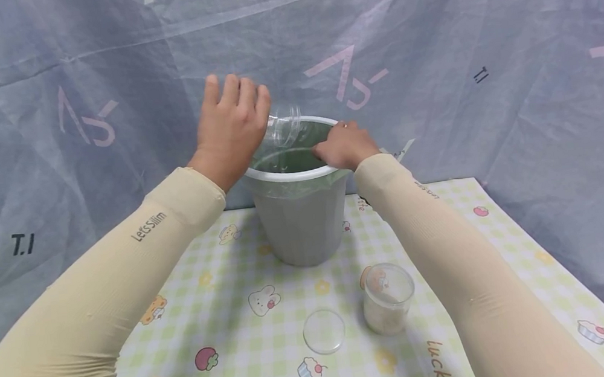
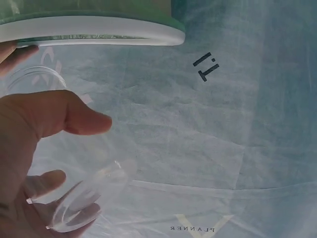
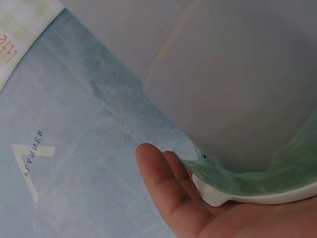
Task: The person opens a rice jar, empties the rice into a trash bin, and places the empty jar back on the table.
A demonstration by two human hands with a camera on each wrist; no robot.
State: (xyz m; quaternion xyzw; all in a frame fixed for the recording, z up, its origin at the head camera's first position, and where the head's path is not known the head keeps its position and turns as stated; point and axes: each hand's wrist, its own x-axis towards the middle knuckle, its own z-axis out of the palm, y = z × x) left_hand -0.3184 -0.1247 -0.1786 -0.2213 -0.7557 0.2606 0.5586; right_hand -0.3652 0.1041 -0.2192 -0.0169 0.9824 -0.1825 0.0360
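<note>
A grey trash bin point(image 1: 302, 225) with a white rim stands on the table, lined with a translucent green bag point(image 1: 299, 159). Over its left side, my left hand point(image 1: 235, 122) holds a clear plastic jar point(image 1: 286, 128), tipped sideways with its mouth toward the bin. The left wrist view shows the thumb and fingers around the clear jar point(image 2: 81, 208). My right hand point(image 1: 346, 145) grips the bin's right rim, thumb inside. In the right wrist view its fingers point(image 3: 161, 183) lie outside, by the folded bag edge point(image 3: 228, 179).
A second clear jar point(image 1: 388, 304) stands on the table in front of the bin, right of centre. Beside it lies a clear round lid point(image 1: 323, 331). A checked tablecloth point(image 1: 235, 340) covers the table, and a grey-blue printed sheet point(image 1: 466, 136) hangs behind.
</note>
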